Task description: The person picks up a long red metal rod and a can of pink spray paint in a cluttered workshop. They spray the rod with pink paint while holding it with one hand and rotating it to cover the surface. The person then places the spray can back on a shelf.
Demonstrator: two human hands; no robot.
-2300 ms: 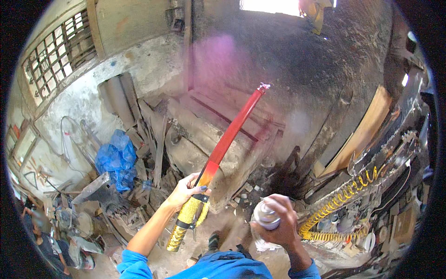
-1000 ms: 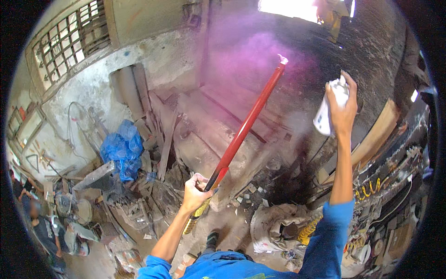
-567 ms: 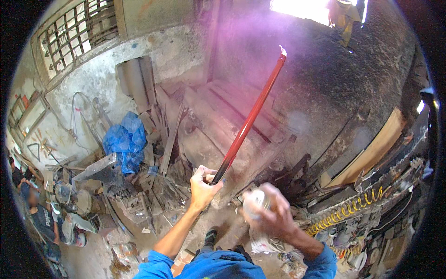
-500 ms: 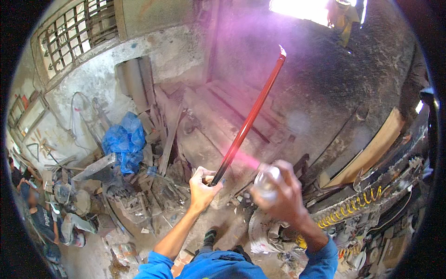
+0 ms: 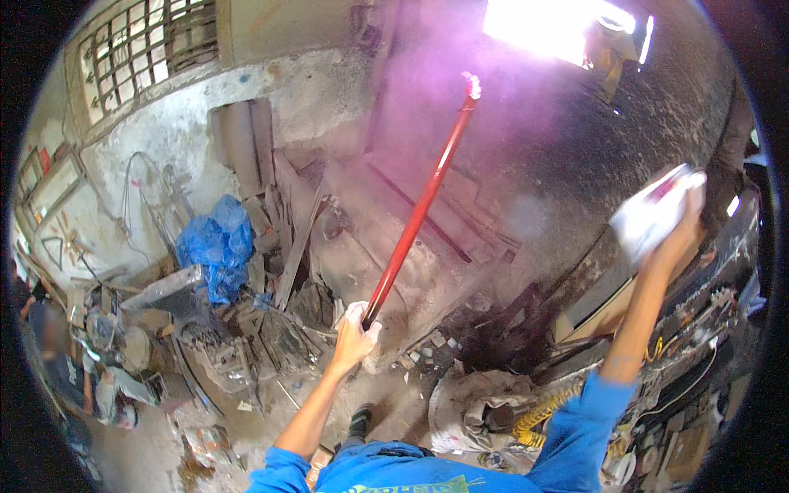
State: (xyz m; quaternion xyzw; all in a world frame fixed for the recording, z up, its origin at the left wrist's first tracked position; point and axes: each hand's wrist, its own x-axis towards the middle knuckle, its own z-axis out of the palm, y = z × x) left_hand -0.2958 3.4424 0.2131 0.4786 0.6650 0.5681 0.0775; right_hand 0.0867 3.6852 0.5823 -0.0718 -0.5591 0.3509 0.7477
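My left hand [image 5: 355, 335] is closed round the dark lower end of a long, glossy red rod [image 5: 423, 201]. The rod slants up and away from me, and its far tip carries a pale, crumpled wrapping [image 5: 471, 85]. Out to the right, my right hand [image 5: 684, 230] grips a spray can [image 5: 655, 212], whitish and smeared by motion. The can is well apart from the rod. Pinkish-purple mist hangs in the air round the rod's upper part.
Blue plastic sheeting [image 5: 218, 246] lies on scrap at the left, below a barred window [image 5: 148, 53]. Another person [image 5: 62, 353] sits at the far left. Planks [image 5: 300, 246] lean ahead. At the right are a coiled yellow hose [image 5: 542, 415] and a cluttered bench. A sack [image 5: 464, 411] lies near my feet.
My right hand has swung up and right with the spray can, away from the rod. The pink jet at the rod has stopped. The rod's tip has shifted slightly left.
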